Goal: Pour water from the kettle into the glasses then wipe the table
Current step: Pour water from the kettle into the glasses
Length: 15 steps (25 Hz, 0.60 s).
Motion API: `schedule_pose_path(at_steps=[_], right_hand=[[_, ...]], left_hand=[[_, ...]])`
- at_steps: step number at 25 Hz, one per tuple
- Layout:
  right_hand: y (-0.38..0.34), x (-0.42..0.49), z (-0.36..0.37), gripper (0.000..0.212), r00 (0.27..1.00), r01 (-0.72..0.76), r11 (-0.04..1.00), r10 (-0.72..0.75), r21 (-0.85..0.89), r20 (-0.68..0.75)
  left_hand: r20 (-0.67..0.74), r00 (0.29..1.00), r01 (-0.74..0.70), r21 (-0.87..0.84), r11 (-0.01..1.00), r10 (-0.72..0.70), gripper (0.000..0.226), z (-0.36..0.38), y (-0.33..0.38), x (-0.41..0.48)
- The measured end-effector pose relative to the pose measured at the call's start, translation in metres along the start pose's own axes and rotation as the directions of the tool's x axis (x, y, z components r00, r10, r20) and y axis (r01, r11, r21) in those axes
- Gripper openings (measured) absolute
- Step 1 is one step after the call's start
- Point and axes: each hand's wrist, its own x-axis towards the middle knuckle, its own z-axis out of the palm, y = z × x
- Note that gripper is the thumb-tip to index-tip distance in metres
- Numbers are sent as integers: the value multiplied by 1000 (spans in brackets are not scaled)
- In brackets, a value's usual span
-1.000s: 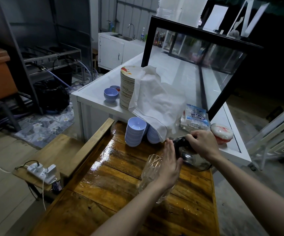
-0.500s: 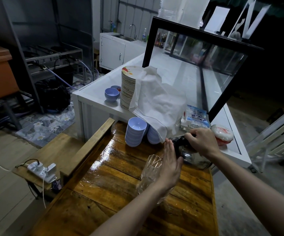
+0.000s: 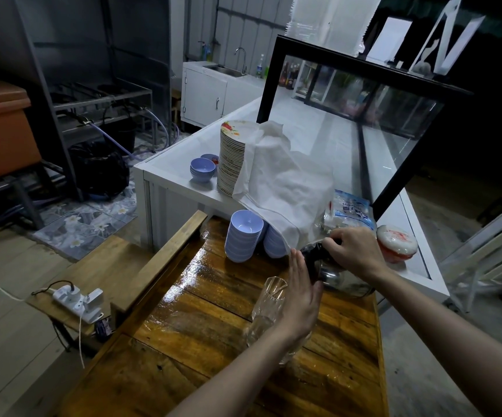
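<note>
A shiny steel kettle (image 3: 341,279) with a black top stands at the far right of the wet wooden table (image 3: 213,320). My right hand (image 3: 353,251) grips the black handle on top of it. A tall clear glass (image 3: 266,305) stands just left of the kettle. My left hand (image 3: 302,299) lies flat against the glass's right side, fingers straight and together, between glass and kettle. A white cloth (image 3: 276,182) drapes over a plate stack behind, its corner hanging near the kettle.
Two stacks of lilac bowls (image 3: 243,236) stand at the table's far end. Behind is a white counter (image 3: 171,173) with a plate stack (image 3: 231,158), small bowls, a plastic bag (image 3: 350,210), a red-printed lid. A power strip (image 3: 76,299) lies on a side bench at left.
The right hand and kettle have shifted slightly up and away from me. The left hand stays against the glass.
</note>
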Motion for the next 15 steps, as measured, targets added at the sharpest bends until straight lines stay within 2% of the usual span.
schedule_pose_path(at_steps=[15], right_hand=[[-10, 8, 16, 38, 986, 165, 979, -161, -122, 37]], left_hand=[[-16, 999, 52, -29, 998, -52, 73, -11, -5, -5]])
